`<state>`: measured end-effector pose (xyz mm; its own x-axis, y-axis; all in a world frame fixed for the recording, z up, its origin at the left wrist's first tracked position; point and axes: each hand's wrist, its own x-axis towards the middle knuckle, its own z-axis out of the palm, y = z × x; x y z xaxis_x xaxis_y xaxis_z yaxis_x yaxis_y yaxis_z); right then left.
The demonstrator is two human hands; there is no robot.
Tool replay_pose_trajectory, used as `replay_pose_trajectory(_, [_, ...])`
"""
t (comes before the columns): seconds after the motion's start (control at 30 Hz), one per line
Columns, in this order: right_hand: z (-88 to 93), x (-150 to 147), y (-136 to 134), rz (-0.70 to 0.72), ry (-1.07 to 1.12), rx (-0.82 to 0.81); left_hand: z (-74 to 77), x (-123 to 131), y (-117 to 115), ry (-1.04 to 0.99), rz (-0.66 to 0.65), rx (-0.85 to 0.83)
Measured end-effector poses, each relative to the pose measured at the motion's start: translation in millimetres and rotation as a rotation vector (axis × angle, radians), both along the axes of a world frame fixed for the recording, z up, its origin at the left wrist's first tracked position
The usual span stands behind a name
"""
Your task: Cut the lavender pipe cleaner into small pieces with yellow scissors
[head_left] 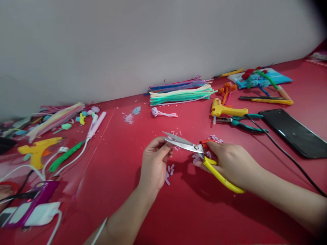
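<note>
My right hand (227,156) grips a pair of scissors (185,144) with one yellow and one red-orange handle. Their steel blades are a little apart and point left toward my left hand (158,156). The thumb and fingers of that hand are pinched together right at the blade tips. What they hold is too small and covered to make out, though a trace of lilac shows there. Short lilac snippets (168,173) lie on the red table between my hands, and more lie under the scissors. Farther back rests a lilac pipe-cleaner piece (163,113) with a bunched head.
Pipe-cleaner bundles (181,95) lie along the wall. A yellow glue gun (227,110), green-handled pliers (245,124) and a black phone (293,132) are at right, with a black cable across. Another yellow glue gun (39,151) and a purple-white power strip (33,207) with cords are at left.
</note>
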<state>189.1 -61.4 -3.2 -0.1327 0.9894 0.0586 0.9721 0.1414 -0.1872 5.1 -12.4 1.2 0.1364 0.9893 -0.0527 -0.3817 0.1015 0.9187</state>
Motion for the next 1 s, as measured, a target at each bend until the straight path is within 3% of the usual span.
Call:
replay_pose_trajectory(0.27, [-4.3,0.7,-0.3,0.024,-0.028,0.056,-1.2,-0.8,0.6,-0.02,-0.01,0.013])
replay_pose_trajectory(1.0, [-7.3,4.4,1.2,0.033,-0.018,-0.009,2.0,-0.8,-0.1,-0.033,-0.007,-0.032])
